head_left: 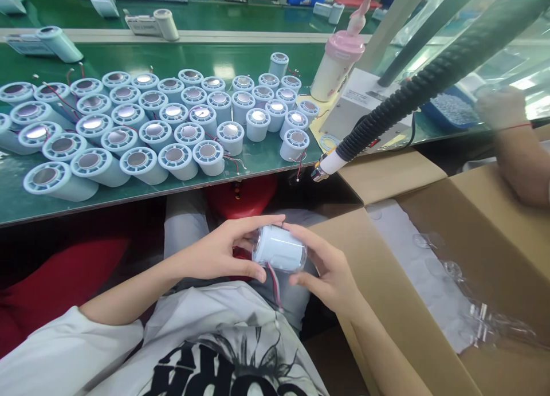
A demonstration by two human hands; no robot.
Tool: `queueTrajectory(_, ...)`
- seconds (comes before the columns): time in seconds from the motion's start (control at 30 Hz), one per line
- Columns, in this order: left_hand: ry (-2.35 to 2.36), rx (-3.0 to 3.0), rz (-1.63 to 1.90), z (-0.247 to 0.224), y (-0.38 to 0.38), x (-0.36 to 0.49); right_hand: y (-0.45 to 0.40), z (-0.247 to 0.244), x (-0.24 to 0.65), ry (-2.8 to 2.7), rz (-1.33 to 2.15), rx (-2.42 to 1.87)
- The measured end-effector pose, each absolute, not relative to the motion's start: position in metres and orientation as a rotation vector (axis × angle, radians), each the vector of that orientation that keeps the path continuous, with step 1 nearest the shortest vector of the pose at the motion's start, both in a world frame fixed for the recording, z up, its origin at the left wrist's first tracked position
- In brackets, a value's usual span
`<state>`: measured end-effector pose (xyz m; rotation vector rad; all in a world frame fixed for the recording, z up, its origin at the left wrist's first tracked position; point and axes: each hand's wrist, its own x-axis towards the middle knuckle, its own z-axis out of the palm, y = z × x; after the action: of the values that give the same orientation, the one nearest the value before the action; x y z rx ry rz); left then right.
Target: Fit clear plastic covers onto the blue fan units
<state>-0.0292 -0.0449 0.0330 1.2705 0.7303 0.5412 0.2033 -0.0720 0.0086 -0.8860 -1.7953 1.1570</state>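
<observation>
Above my lap I hold a light-blue cylinder in a clear plastic cover (281, 248) between both hands, tilted on its side. My left hand (240, 247) is closed round its left end, thumb below and fingers on top. At the other end, my right hand (329, 270) grips the clear cover with fingers and thumb. Red, white and dark wires (275, 287) hang down from the cylinder's left end. Beyond my hands, many similar light-blue cylinders (174, 155) stand in rows on the green bench, with round silvery tops and some loose wires.
An open cardboard box (412, 275) with clear plastic pieces (481, 321) stands at my right. A black corrugated hose (378, 121) slants over the bench edge. Behind it are a white machine (350, 106) and a pink-topped bottle (337, 61). Another person's arm (522, 155) is at far right.
</observation>
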Motion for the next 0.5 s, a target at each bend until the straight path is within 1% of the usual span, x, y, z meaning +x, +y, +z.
queueTrajectory(0.07,0.688,1.296,0.547,0.035,-0.043,-0.031,-0.072,0.010,0.203,-1.591,1.374,-0.905)
queueTrajectory(0.1,0.675,1.274,0.534,0.036,-0.043,-0.031,-0.071,0.010,0.203,-1.532,1.424,-0.917)
queueTrajectory(0.23,0.653,1.102,0.473,0.028,-0.043,-0.032,-0.072,0.011,0.200,-1.534,1.436,-1.013)
queueTrajectory(0.37,0.610,0.918,0.528,0.017,-0.052,-0.031,-0.072,0.008,0.192,-1.560,1.552,-1.053)
queueTrajectory(0.43,0.627,0.887,0.557,0.018,-0.052,-0.035,-0.065,0.003,0.194,-1.678,1.444,-1.063)
queueTrajectory(0.47,0.650,0.900,0.559,0.021,-0.048,-0.039,-0.056,0.000,0.198,-1.759,1.258,-1.090)
queueTrajectory(0.5,0.691,0.941,0.562,0.026,-0.040,-0.046,-0.042,-0.005,0.204,-1.755,0.947,-1.140)
